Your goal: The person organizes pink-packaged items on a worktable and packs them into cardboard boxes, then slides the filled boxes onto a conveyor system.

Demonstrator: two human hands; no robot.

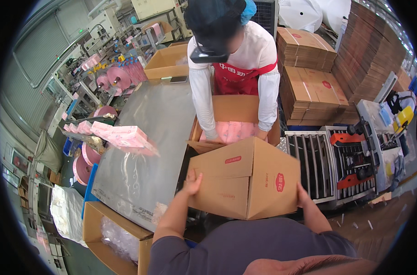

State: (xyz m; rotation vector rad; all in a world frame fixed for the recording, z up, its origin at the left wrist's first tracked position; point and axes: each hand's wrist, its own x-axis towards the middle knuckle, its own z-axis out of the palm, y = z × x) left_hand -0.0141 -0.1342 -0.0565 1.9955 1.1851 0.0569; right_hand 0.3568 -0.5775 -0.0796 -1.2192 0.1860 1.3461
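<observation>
A brown cardboard box [222,178] with red printing is tilted in front of my chest, one edge toward me. My left hand [193,184] presses on its left side with the thumb up along the panel. On the opposite side my right hand [303,196] holds the box, its fingers partly hidden behind the corner. Just beyond stands an open carton [236,107] filled with pink packs [231,130]. A co-worker in a red apron [236,80] has both hands down in that carton; the near part of it is hidden by my box.
On the left is a metal table [149,119], with pink packs [126,135] coming from a machine at its far side. An open box with clear plastic [119,238] sits near left. At right are a roller conveyor [309,160] and stacked flat cartons [311,91].
</observation>
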